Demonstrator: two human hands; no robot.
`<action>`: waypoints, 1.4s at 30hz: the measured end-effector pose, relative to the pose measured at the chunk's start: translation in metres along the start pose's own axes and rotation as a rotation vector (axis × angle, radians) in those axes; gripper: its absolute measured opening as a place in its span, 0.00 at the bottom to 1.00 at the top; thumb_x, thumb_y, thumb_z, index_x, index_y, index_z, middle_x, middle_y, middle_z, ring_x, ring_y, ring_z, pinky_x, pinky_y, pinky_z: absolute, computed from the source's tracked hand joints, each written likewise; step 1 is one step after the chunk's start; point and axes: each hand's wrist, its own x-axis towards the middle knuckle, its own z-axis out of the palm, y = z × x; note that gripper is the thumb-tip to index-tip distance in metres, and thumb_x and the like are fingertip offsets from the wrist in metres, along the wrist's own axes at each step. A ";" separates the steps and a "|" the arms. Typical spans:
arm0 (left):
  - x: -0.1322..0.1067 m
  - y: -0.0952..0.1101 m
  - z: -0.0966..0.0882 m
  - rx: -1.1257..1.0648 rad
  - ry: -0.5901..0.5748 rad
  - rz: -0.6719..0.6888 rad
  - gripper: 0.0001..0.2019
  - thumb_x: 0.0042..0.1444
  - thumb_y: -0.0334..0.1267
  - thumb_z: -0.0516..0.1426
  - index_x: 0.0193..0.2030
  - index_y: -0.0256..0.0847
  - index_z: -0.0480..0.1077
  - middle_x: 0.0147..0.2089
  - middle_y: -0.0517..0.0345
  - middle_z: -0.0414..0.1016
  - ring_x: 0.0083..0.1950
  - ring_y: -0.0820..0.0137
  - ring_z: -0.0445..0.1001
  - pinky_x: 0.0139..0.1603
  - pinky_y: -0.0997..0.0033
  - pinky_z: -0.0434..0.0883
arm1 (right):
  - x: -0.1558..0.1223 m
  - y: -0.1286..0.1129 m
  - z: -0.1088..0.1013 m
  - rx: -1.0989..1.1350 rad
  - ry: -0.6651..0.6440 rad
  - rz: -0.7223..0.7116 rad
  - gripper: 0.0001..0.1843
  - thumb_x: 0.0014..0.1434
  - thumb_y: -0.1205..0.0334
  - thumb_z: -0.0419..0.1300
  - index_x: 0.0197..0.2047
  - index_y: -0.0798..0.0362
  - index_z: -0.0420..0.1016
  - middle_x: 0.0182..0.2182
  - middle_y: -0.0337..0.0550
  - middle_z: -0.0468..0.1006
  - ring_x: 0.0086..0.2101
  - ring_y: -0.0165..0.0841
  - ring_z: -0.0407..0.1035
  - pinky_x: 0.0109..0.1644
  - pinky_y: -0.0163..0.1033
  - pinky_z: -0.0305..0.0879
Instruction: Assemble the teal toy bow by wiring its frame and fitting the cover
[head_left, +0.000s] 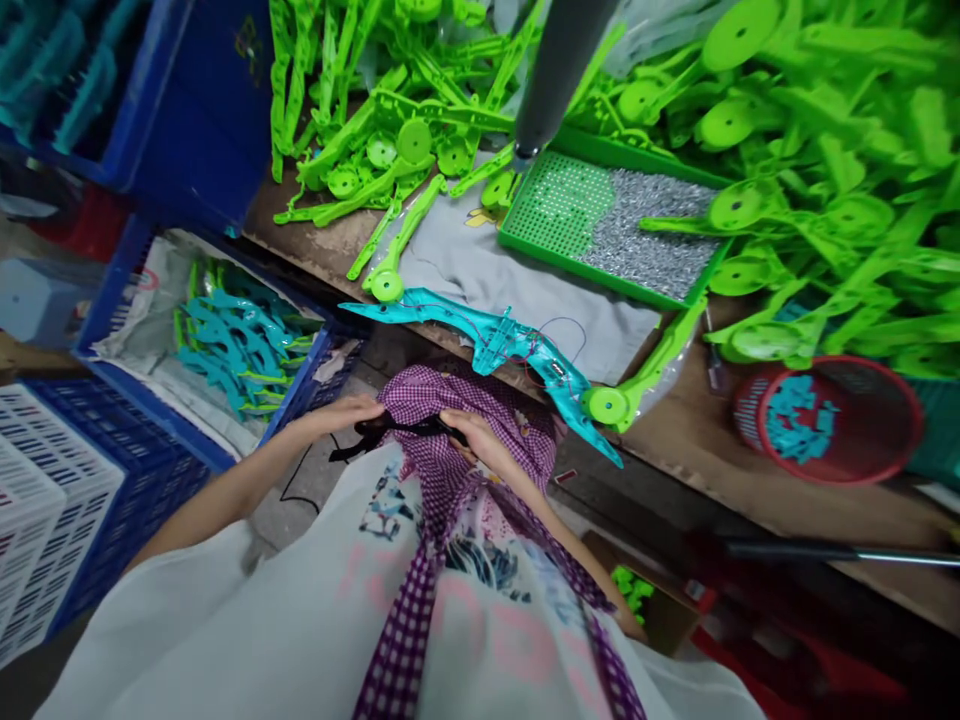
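My left hand (346, 414) and my right hand (478, 438) are both at my waist, in front of a purple checked apron (450, 390). Between them runs a black strap (424, 428), and the fingers of each hand are closed on it. Its loose end hangs beside my left hand. Just beyond my hands, a turquoise toy bow half (442, 305) lies along the table edge, with thin wires across it. Lime green arms (645, 375) with round discs sit at its two ends.
A dark power screwdriver (555, 80) hangs over a green tray (592, 275) of small screws. Lime green parts (840, 110) are heaped behind. A red basket (844, 420) holds turquoise pieces. At left, a blue crate (296, 400) contains turquoise and green parts.
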 end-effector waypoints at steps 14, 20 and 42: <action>-0.006 -0.023 -0.012 -0.227 0.231 0.109 0.17 0.36 0.49 0.70 0.31 0.38 0.81 0.50 0.50 0.67 0.44 0.66 0.67 0.43 0.69 0.64 | 0.006 0.001 0.008 -0.019 0.005 -0.019 0.25 0.40 0.38 0.65 0.25 0.53 0.68 0.19 0.31 0.62 0.21 0.24 0.53 0.26 0.34 0.48; -0.004 -0.013 -0.009 -0.158 0.271 0.083 0.15 0.36 0.47 0.67 0.28 0.37 0.80 0.45 0.51 0.70 0.42 0.66 0.67 0.41 0.69 0.64 | -0.001 0.005 0.007 -0.288 0.119 -0.124 0.28 0.45 0.39 0.64 0.41 0.53 0.75 0.22 0.33 0.68 0.23 0.27 0.58 0.29 0.35 0.53; -0.005 0.023 -0.018 0.014 0.264 0.062 0.13 0.38 0.45 0.63 0.21 0.37 0.67 0.27 0.64 0.63 0.31 0.73 0.61 0.32 0.72 0.56 | 0.034 -0.042 0.057 -1.097 -0.085 -0.340 0.20 0.59 0.44 0.58 0.43 0.51 0.76 0.40 0.43 0.79 0.38 0.34 0.72 0.36 0.35 0.57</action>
